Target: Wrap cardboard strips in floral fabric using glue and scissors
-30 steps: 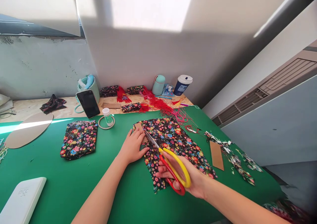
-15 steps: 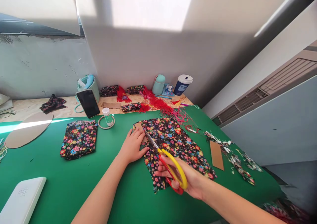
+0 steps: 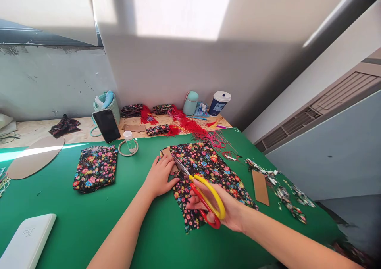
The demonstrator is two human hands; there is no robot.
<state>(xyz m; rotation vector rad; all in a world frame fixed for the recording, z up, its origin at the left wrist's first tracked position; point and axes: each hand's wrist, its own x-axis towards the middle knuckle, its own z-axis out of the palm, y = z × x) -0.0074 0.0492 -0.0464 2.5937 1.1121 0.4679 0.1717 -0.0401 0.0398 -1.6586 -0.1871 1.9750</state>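
My left hand (image 3: 159, 176) lies with fingers stretched out, pressing a small cardboard strip (image 3: 167, 153) onto a black floral cloth (image 3: 205, 160). Part of the strip is hidden beneath my fingers. In my right hand (image 3: 229, 209) is a pair of scissors (image 3: 218, 197) with one yellow and one red handle. Its blades point away from me along the strip's right edge, over the cloth. I cannot tell whether cloth is between the blades. To the left lies a folded stack of the same floral cloth (image 3: 95, 168).
Right of the cloth are a cardboard rectangle (image 3: 260, 187) and fabric scraps (image 3: 288, 203). A phone (image 3: 106, 125), small bottle (image 3: 129, 141), red tassels (image 3: 190, 124), flask (image 3: 191, 103) and lidded cup (image 3: 219, 103) stand or lie behind. A white power bank (image 3: 28, 239) rests at front left.
The scissors have turned slightly in my right hand, and their handle loops look a little wider apart. My left hand stays in place on the cardboard strip.
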